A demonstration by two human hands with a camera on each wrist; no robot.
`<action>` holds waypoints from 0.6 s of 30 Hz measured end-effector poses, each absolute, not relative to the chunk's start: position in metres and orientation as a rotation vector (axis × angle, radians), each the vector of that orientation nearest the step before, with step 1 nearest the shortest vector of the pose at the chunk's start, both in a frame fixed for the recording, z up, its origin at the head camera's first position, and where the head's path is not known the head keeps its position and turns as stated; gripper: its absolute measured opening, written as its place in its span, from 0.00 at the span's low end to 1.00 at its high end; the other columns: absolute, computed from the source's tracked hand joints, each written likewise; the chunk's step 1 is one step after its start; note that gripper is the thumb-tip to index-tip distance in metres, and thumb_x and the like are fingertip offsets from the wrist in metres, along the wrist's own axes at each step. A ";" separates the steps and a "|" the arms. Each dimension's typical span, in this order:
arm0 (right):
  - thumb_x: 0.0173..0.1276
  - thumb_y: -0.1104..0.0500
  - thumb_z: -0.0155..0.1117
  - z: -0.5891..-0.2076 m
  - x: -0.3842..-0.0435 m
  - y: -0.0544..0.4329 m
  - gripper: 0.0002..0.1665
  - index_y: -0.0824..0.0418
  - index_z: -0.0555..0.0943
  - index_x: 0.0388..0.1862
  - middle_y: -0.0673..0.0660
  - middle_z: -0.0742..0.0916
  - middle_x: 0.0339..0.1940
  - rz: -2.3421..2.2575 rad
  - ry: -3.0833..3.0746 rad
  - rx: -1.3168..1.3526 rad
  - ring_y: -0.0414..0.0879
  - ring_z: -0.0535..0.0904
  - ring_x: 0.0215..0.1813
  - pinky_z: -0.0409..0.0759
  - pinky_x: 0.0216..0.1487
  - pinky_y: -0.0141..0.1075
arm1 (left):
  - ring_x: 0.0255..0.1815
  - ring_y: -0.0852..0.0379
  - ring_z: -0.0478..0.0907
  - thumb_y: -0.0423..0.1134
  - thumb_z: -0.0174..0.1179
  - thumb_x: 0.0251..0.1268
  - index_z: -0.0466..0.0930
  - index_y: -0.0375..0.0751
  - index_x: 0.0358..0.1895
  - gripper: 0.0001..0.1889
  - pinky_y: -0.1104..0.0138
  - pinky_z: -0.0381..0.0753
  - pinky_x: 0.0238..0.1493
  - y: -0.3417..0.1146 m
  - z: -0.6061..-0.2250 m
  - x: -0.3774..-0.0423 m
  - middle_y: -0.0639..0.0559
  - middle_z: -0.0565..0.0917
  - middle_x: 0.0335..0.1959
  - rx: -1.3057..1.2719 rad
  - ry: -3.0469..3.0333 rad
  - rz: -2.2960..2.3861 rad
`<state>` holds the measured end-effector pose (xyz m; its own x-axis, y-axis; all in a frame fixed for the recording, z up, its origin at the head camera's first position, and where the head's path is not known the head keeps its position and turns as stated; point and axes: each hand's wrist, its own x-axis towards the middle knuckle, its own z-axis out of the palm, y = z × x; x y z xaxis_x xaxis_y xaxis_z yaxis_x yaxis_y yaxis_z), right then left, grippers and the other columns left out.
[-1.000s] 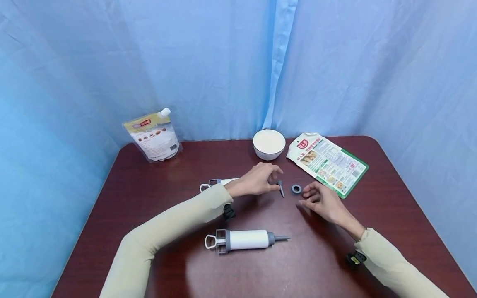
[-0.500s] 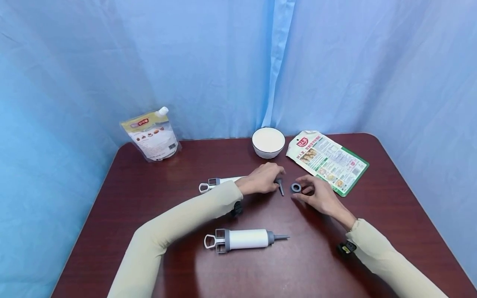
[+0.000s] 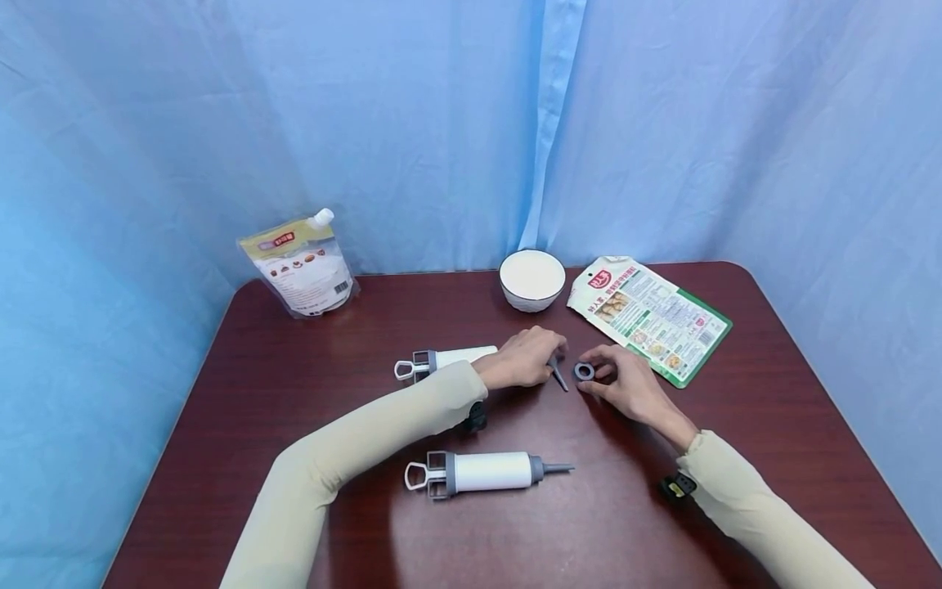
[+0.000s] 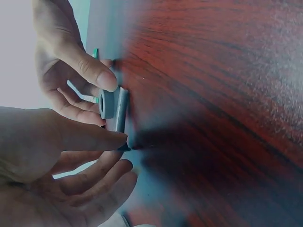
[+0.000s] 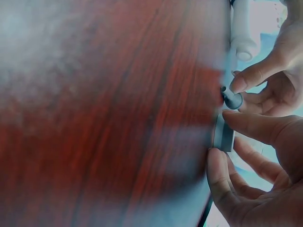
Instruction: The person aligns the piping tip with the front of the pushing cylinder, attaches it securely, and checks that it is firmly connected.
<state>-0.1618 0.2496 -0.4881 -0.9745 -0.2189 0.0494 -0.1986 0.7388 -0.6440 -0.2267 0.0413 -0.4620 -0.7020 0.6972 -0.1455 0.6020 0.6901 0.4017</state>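
My left hand (image 3: 526,357) pinches the wide end of a small grey tapered nozzle (image 3: 561,376) between thumb and fingers. In the left wrist view the nozzle (image 4: 121,111) points toward the other hand. My right hand (image 3: 634,384) has thumb and fingers on opposite sides of a grey ring cap (image 3: 577,373), low at the tabletop. The right wrist view shows the ring cap (image 5: 223,135) side-on between thumb and fingertip, near the nozzle (image 5: 232,99). Left of my left hand lies a white syringe-like barrel (image 3: 464,357) with a grey handle frame, partly behind the forearm.
A second white barrel (image 3: 493,472) with a grey nozzle fitted lies nearer the front. At the back stand a white bowl (image 3: 531,298) with white contents and a spouted pouch (image 3: 305,270). A flat green-and-white packet (image 3: 651,319) lies right of the bowl on the brown table (image 3: 662,507).
My left hand has moved right and taken hold of the nozzle, whose tip has shifted slightly right. My right hand has moved left and closed its fingers about the ring cap.
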 end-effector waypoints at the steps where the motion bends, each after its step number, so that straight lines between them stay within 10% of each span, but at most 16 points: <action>1: 0.61 0.65 0.79 -0.488 -0.161 0.250 0.21 0.62 0.86 0.53 0.63 0.90 0.46 -1.073 2.902 -0.347 0.53 0.90 0.44 0.84 0.44 0.38 | 0.39 0.60 0.81 0.29 0.64 0.66 0.85 0.42 0.57 0.17 0.68 0.79 0.38 0.041 -0.462 -0.227 0.52 0.88 0.43 1.034 2.613 0.483; 18: 0.63 0.64 0.78 -0.491 -0.154 0.257 0.18 0.62 0.85 0.51 0.63 0.90 0.46 -1.147 2.868 -0.317 0.55 0.91 0.45 0.83 0.41 0.30 | 0.39 0.57 0.88 0.31 0.71 0.64 0.91 0.38 0.46 0.09 0.73 0.82 0.42 0.025 -0.452 -0.223 0.49 0.92 0.35 1.033 2.613 0.826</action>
<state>-0.1544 0.2574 -0.4910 -0.9785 -0.2020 0.0419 -0.1751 0.7063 -0.6859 -0.2232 0.0251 -0.4519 -0.7314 0.6819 0.0076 0.5624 0.5968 0.5723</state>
